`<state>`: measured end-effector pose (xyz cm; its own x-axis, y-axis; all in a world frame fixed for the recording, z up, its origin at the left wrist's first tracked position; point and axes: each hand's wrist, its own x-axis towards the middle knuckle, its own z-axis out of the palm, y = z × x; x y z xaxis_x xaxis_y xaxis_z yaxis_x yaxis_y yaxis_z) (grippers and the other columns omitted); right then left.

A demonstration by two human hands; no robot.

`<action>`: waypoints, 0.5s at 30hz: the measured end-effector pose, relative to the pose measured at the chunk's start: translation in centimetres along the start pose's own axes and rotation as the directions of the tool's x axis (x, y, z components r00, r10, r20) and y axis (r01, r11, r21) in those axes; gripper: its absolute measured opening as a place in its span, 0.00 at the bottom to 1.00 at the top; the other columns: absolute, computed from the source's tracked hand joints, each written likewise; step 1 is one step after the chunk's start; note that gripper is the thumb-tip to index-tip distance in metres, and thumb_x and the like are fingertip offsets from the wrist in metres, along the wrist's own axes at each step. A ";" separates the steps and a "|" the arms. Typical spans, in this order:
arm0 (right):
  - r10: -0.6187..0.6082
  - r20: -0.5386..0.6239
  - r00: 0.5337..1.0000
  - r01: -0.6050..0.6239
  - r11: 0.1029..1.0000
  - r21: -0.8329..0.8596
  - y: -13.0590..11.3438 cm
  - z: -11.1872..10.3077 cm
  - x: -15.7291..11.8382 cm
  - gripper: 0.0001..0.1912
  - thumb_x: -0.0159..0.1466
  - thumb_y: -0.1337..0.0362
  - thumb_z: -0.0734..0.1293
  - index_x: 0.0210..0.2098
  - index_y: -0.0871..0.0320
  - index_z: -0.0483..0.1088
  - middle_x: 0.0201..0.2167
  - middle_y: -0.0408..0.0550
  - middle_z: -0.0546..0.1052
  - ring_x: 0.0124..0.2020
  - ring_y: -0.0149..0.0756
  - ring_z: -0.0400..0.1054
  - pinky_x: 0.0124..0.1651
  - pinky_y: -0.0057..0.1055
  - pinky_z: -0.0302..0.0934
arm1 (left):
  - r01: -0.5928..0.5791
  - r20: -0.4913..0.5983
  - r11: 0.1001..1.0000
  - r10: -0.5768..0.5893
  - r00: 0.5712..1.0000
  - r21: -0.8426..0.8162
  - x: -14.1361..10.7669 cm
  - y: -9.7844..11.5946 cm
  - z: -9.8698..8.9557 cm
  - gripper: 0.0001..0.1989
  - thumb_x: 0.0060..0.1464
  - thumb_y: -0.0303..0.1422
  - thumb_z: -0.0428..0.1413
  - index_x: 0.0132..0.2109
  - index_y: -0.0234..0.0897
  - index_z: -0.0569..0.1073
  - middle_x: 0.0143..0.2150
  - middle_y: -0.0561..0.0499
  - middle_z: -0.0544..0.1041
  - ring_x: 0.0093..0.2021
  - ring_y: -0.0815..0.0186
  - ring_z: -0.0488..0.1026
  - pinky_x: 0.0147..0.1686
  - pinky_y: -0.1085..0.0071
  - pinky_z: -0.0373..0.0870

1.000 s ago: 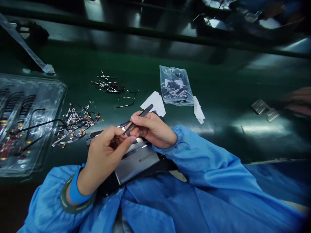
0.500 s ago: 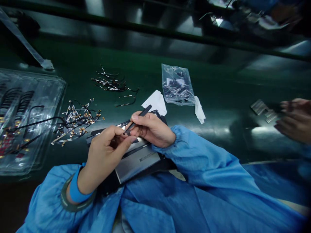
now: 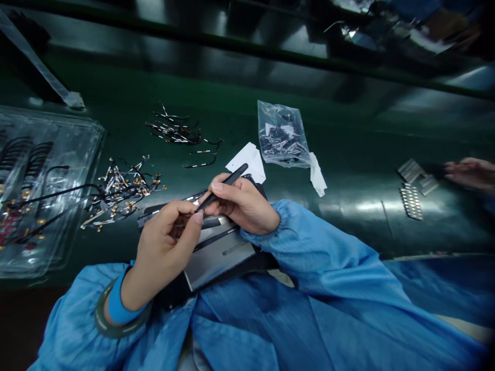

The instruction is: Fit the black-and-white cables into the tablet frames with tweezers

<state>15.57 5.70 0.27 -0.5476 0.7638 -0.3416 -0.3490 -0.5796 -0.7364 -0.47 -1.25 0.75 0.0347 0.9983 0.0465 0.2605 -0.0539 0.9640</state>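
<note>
Black tweezers [image 3: 228, 183] slant up and right from my right hand [image 3: 245, 203], whose thumb and fingers pinch them. Their lower tip meets the fingertips of my left hand [image 3: 168, 245]. That hand's thumb and forefinger are closed together; whatever they pinch is too small or hidden to make out. Beneath both hands lies an opened electronic device with a silver battery [image 3: 220, 257] bearing small print. My hands cover much of the device's upper part.
To the left lie a pile of flex cables [image 3: 124, 190] and clear plastic trays [image 3: 77, 134]. Black cables [image 3: 176, 129], white paper [image 3: 251, 159] and a clear bag of small black parts [image 3: 284, 136] lie beyond. Metal pieces [image 3: 410, 201] sit near another person's hand [image 3: 472, 172].
My left thumb has drawn back slightly and the tweezers have tilted a little to the right. The other person's hands have moved away, with another metal piece now showing on the table.
</note>
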 end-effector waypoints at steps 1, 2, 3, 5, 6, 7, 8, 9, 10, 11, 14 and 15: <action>-0.010 0.004 1.000 0.010 1.000 -0.008 0.0 0.1 0.0 0.21 0.49 0.53 0.78 0.29 0.59 0.68 0.23 0.41 0.79 0.23 0.25 0.75 0.29 0.16 0.69 | -0.001 0.000 1.000 0.001 1.000 0.007 0.0 -0.1 0.0 0.04 0.60 0.34 0.54 0.37 0.40 0.71 0.22 0.58 0.70 0.19 0.74 0.65 0.20 0.76 0.62; -0.019 0.006 1.000 0.019 1.000 -0.016 0.0 0.1 0.0 0.21 0.49 0.53 0.78 0.29 0.59 0.68 0.23 0.41 0.79 0.24 0.25 0.75 0.29 0.16 0.69 | -0.003 0.000 1.000 0.003 1.000 0.017 0.0 -0.1 0.0 0.04 0.60 0.34 0.54 0.37 0.40 0.71 0.22 0.57 0.70 0.19 0.74 0.65 0.20 0.76 0.62; -0.025 0.008 1.000 0.025 0.999 -0.024 0.0 0.2 0.0 0.21 0.49 0.53 0.78 0.29 0.59 0.68 0.23 0.41 0.79 0.24 0.25 0.75 0.29 0.17 0.70 | -0.007 -0.001 1.000 0.007 1.000 0.028 0.0 -0.2 0.0 0.04 0.60 0.35 0.54 0.37 0.40 0.71 0.23 0.57 0.70 0.20 0.73 0.66 0.20 0.76 0.63; -0.031 0.008 0.999 0.032 0.999 -0.035 0.0 0.3 0.0 0.21 0.48 0.53 0.78 0.29 0.59 0.68 0.23 0.41 0.79 0.23 0.25 0.75 0.29 0.16 0.69 | -0.015 -0.001 0.999 0.015 1.000 0.047 0.0 -0.2 -0.1 0.05 0.60 0.35 0.54 0.37 0.40 0.71 0.24 0.56 0.71 0.21 0.72 0.68 0.21 0.76 0.64; -0.032 0.006 0.999 0.032 0.999 -0.037 0.0 0.3 0.0 0.21 0.48 0.53 0.78 0.29 0.59 0.68 0.23 0.41 0.79 0.23 0.25 0.75 0.28 0.16 0.69 | -0.020 0.000 0.998 0.020 1.000 0.054 0.0 -0.3 -0.1 0.05 0.60 0.35 0.54 0.37 0.39 0.71 0.24 0.56 0.71 0.22 0.72 0.68 0.22 0.75 0.65; -0.032 0.003 1.000 0.032 0.999 -0.039 0.0 0.3 0.1 0.21 0.48 0.53 0.79 0.29 0.60 0.68 0.23 0.41 0.79 0.23 0.25 0.75 0.28 0.16 0.69 | -0.026 0.003 0.998 0.026 1.000 0.060 0.1 -0.3 -0.1 0.05 0.60 0.34 0.54 0.37 0.39 0.71 0.25 0.56 0.71 0.22 0.72 0.69 0.23 0.75 0.66; -0.031 -0.001 1.000 0.031 0.999 -0.040 0.0 0.2 0.1 0.21 0.48 0.53 0.79 0.29 0.60 0.68 0.22 0.40 0.79 0.23 0.25 0.75 0.27 0.16 0.69 | -0.032 0.006 0.997 0.032 0.999 0.065 0.1 -0.3 -0.1 0.04 0.60 0.34 0.54 0.37 0.39 0.71 0.25 0.56 0.72 0.23 0.72 0.70 0.24 0.75 0.67; -0.031 -0.003 1.000 0.031 0.999 -0.043 0.0 0.2 0.1 0.21 0.48 0.53 0.79 0.28 0.60 0.68 0.22 0.41 0.79 0.22 0.25 0.75 0.27 0.16 0.68 | -0.040 0.008 0.997 0.039 0.999 0.070 0.1 -0.3 -0.1 0.04 0.60 0.34 0.54 0.37 0.39 0.71 0.26 0.55 0.72 0.23 0.72 0.70 0.24 0.75 0.67; -0.030 -0.004 1.000 0.029 0.998 -0.048 0.1 0.1 0.2 0.21 0.48 0.53 0.78 0.28 0.60 0.68 0.22 0.41 0.79 0.22 0.25 0.74 0.26 0.15 0.68 | -0.047 0.012 0.996 0.046 0.999 0.073 0.2 -0.3 -0.1 0.04 0.60 0.33 0.54 0.37 0.39 0.71 0.26 0.55 0.72 0.23 0.72 0.70 0.24 0.75 0.67; -0.028 -0.001 1.000 0.028 0.998 -0.053 0.1 0.0 0.2 0.21 0.49 0.53 0.78 0.28 0.60 0.68 0.22 0.41 0.79 0.22 0.25 0.74 0.26 0.15 0.68 | -0.052 0.013 0.996 0.051 0.999 0.075 0.2 -0.3 -0.1 0.04 0.60 0.33 0.54 0.37 0.40 0.71 0.27 0.55 0.72 0.24 0.72 0.70 0.25 0.75 0.67; -0.016 0.010 1.000 0.017 0.998 -0.061 0.1 -0.1 0.3 0.20 0.49 0.53 0.78 0.28 0.60 0.68 0.22 0.42 0.80 0.22 0.25 0.74 0.26 0.16 0.67 | -0.058 0.022 0.996 0.056 0.998 0.072 0.2 -0.4 -0.2 0.03 0.59 0.33 0.54 0.37 0.40 0.72 0.28 0.55 0.73 0.24 0.71 0.71 0.25 0.74 0.68; -0.009 0.013 1.000 0.010 0.998 -0.058 0.0 -0.2 0.3 0.20 0.49 0.53 0.78 0.27 0.60 0.69 0.23 0.42 0.80 0.21 0.25 0.74 0.25 0.16 0.67 | -0.057 0.025 0.996 0.055 0.998 0.070 0.2 -0.5 -0.2 0.03 0.59 0.33 0.54 0.37 0.40 0.72 0.28 0.55 0.73 0.25 0.71 0.71 0.25 0.74 0.68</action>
<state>15.54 5.95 0.02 -0.5541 0.7653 -0.3276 -0.3093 -0.5546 -0.7725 -0.75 -1.05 0.35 0.0734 0.9930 0.0928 0.3248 -0.1118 0.9391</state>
